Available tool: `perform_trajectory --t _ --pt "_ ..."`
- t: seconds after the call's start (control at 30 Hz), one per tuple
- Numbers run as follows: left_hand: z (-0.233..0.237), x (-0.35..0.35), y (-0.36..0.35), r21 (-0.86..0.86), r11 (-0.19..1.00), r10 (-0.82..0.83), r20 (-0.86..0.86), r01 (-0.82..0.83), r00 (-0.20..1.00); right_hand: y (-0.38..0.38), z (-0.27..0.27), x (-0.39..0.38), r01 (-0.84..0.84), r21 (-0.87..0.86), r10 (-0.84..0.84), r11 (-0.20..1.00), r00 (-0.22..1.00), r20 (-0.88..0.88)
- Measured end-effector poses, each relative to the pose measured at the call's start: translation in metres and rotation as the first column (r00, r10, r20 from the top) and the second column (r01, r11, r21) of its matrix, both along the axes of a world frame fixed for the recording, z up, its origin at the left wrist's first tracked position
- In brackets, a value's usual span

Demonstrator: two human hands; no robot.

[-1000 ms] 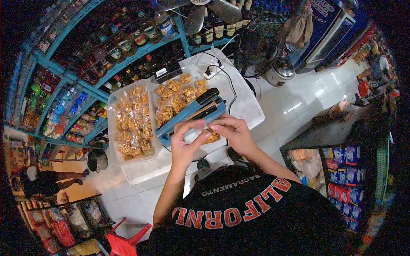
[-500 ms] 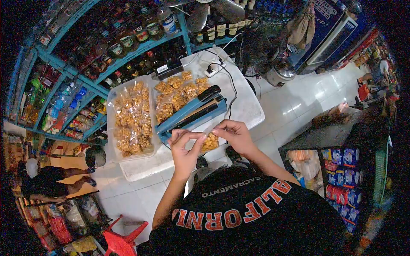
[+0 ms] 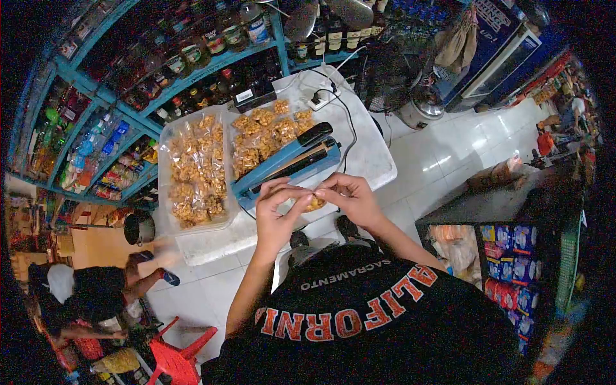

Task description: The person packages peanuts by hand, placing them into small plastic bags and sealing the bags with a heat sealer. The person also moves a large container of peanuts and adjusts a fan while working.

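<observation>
A small clear plastic bag of golden-brown nuts or snack clusters (image 3: pixel 314 205) hangs in front of my chest. My left hand (image 3: pixel 277 208) pinches one side of its top edge between thumb and fingers. On the other side my right hand (image 3: pixel 351 200) is closed the same way, and the two thumbs nearly meet. Fingers cover the upper part of the bag. Just beyond my hands lies a blue bar-shaped heat sealer (image 3: pixel 289 165) with a black handle, its arm slightly raised.
A clear plastic tub (image 3: pixel 226 218) of bagged snacks stands on the white table (image 3: pixel 369 144), beside a pile of similar bags (image 3: pixel 266 131). A power strip (image 3: pixel 324 97) and black cord lie behind. A red stool (image 3: pixel 176 359) and another person (image 3: pixel 83 292) are at left.
My hands have drawn closer together at the top of the bag, and less of the bag shows. The other person at the left has moved nearer.
</observation>
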State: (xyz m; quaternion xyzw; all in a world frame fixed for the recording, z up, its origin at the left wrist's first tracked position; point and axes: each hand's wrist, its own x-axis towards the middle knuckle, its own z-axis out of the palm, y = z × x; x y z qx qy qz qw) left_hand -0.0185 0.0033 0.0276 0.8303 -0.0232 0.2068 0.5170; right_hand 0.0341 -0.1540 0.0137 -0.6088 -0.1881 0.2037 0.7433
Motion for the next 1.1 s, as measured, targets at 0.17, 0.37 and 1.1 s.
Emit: perform_trajectory --t 0.17,0.37,1.1 --pt "0.007 0.001 0.001 -0.077 0.997 -0.001 -0.085 -0.005 0.996 0.001 -0.001 0.004 -0.005 -0.006 0.005 1.000 1.000 -0.030" --pt "0.003 0.003 0.006 -0.143 0.990 -0.033 -0.139 0.013 0.990 0.001 0.004 0.005 0.078 -0.138 -0.048 0.987 0.977 0.208" --pt "0.027 0.007 0.004 -0.449 0.877 0.110 -0.156 -0.170 0.982 -0.004 0.008 0.010 0.121 0.019 -0.119 0.993 0.991 -0.061"
